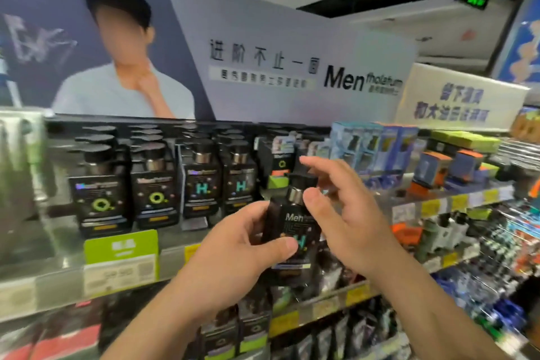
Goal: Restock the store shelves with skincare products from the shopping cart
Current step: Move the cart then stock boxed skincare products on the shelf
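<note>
My left hand (pixel 233 251) grips a black pump bottle (pixel 292 231) marked "Men" and "H", held upright in front of the top shelf. Beside the bottle's silver neck hovers my right hand (pixel 344 213), its fingers spread and relaxed and its thumb close to the neck; whether it touches is unclear. On the top shelf (pixel 172 257) stand rows of matching black pump bottles, some marked "Q" (pixel 100 184) and some marked "H" (pixel 204 181). No shopping cart is in view.
Blue boxed products (pixel 377 146) and orange and green boxes (pixel 455 161) fill the shelf to the right. A green price tag (pixel 121 245) hangs on the shelf edge. Lower shelves hold dark packets and small items. A brand poster (pixel 263 67) rises above.
</note>
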Motion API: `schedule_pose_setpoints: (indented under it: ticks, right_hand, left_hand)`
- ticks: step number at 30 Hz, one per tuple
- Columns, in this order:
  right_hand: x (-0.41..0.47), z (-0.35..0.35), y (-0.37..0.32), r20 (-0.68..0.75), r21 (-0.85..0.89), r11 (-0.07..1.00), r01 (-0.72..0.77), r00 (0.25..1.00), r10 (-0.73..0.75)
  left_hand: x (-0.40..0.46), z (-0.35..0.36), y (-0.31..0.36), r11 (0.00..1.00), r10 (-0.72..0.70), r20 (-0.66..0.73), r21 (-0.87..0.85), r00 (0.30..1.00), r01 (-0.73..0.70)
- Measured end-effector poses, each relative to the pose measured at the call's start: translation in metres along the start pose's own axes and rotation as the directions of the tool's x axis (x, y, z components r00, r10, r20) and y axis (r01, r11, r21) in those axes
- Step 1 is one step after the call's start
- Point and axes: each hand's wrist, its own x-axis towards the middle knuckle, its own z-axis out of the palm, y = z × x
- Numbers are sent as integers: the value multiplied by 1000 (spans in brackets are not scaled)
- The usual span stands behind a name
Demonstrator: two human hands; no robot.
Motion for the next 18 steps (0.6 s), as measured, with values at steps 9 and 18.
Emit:
schedule_pose_setpoints:
  ticks: [9, 18]
  right_hand:
    - [55, 29, -35, 196, -39, 999, 36, 980, -28]
    - [84, 45, -55, 218, -93, 993, 71, 975, -49]
  left_hand:
    - [-12, -57, 5, 997, 67, -104, 51, 992, -62]
    - [-16, -79, 9, 977, 143, -218, 185, 965, -103]
